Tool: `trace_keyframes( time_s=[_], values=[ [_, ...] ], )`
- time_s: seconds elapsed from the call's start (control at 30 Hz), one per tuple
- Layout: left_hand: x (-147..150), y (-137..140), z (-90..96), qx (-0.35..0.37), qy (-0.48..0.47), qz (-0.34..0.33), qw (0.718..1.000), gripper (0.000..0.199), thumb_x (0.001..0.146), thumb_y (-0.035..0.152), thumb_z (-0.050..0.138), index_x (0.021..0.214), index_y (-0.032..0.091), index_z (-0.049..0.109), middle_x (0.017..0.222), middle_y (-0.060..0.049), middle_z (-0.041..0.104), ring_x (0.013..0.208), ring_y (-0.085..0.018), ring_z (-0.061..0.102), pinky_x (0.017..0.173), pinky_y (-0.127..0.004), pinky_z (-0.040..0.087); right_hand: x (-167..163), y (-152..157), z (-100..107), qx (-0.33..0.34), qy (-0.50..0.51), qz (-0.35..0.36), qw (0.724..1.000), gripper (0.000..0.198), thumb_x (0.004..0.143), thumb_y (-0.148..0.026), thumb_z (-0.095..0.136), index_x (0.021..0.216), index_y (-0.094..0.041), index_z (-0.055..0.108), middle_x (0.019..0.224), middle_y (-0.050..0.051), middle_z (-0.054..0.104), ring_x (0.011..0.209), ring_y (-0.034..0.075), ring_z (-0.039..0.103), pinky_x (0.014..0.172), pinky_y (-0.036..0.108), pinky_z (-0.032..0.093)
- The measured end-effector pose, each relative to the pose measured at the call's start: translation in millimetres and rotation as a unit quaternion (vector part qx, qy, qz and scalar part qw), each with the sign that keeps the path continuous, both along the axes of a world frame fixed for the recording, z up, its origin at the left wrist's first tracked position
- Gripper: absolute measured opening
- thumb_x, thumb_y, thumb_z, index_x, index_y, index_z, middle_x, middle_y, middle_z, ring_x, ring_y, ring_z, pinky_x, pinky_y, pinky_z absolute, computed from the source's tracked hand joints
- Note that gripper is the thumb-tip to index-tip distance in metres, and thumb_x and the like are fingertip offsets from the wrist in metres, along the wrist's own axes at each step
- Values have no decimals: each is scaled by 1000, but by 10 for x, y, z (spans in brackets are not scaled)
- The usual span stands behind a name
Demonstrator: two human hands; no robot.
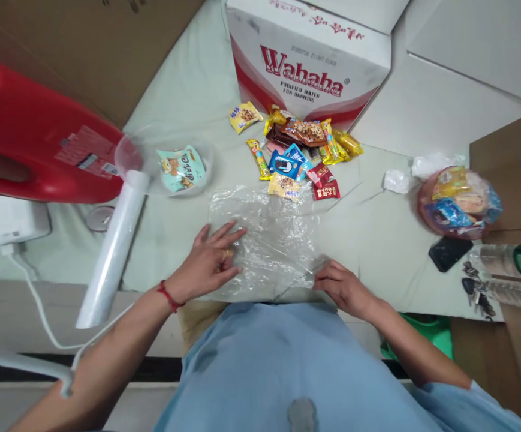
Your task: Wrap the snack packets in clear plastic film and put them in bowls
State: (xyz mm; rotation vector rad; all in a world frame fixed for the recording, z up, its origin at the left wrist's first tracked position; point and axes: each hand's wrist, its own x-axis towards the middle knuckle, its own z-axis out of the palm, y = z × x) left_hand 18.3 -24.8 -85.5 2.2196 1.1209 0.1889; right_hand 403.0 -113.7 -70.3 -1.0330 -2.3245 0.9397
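A sheet of clear plastic film [269, 234] lies wrinkled on the table in front of me. My left hand [210, 261] rests on its left side, fingers spread and stretched out. At the film's lower right corner, my right hand [343, 287] pinches the edge between thumb and fingers. Just beyond the film sits a pile of wrapped snacks, with a blue packet [285, 165], a brown packet [305, 132] and red packets [323, 180] among them. One yellow biscuit packet [284, 186] lies against the film's far edge.
A clear plastic bowl [208, 162] holding a mint-green packet stands left of the pile. Near it are a roll of film [114, 252] and a red jug [39, 132]. A Wahaha carton [305, 66] stands behind. On the right are a wrapped snack bundle [460, 201], keys and bottles [507, 261].
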Motion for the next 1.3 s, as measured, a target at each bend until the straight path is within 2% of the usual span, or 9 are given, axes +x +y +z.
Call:
trace_keyframes(
  time_s=[0.17,0.3,0.47,0.57,0.73,0.87,1.0,1.13,1.3],
  values=[
    [-83,-121,-51,-6,-1,-62,998,11,84,25,64,74,22,67,169,-5,47,166,-36,21,130,-73,3,235,77,391,-101,-58,56,992,25,108,-25,54,115,-27,78,126,9,75,106,21,73,88,34,62],
    [15,-141,-56,-5,7,-66,998,22,76,11,55,87,22,71,173,-5,40,167,-34,18,129,-73,6,-72,406,581,9,-39,-50,998,30,109,-26,51,127,-27,74,123,9,74,109,21,71,93,36,61],
    [47,-32,1,-1,-11,-48,999,28,69,10,53,86,21,72,173,-5,39,168,-35,13,130,-72,7,-1043,547,173,110,-120,130,978,27,107,-26,55,126,-21,73,138,9,73,129,26,64,106,39,55],
    [-113,35,64,-9,-50,-3,999,21,76,17,52,84,21,72,173,-5,39,168,-34,10,131,-70,10,-1384,457,-180,116,-141,210,960,40,107,-40,60,143,-23,64,162,7,55,154,25,45,130,47,33],
    [-197,92,162,38,-46,178,982,19,86,23,52,83,22,71,160,-3,58,164,-31,26,131,-60,24,-1414,371,-371,98,-157,225,957,52,110,-47,52,154,-20,56,173,9,39,163,25,30,136,56,13],
    [210,9,377,175,58,346,920,18,90,27,60,91,19,76,147,-16,64,149,-43,41,118,-68,36,-1386,350,-338,93,-152,212,961,52,110,-45,53,155,-20,55,172,9,40,162,26,32,136,58,12],
    [707,-199,553,240,64,302,920,26,94,22,57,107,20,79,136,-17,68,125,-38,58,103,-60,46,-1436,343,-373,79,-152,198,965,48,107,-44,58,151,-23,60,164,10,53,159,28,38,135,58,15],
    [905,-211,301,171,25,194,966,42,105,28,42,131,17,72,144,-16,68,132,-30,60,110,-50,48,-1483,356,-383,41,-160,185,969,46,105,-45,63,142,-17,68,149,15,66,154,30,45,133,54,24],
    [750,-13,-217,112,111,209,965,59,109,40,31,161,20,48,174,-15,35,162,-34,30,129,-69,12,-1284,266,-185,-7,-99,212,972,55,104,-43,64,153,-18,58,167,15,48,162,30,32,133,55,23]
  ],
)
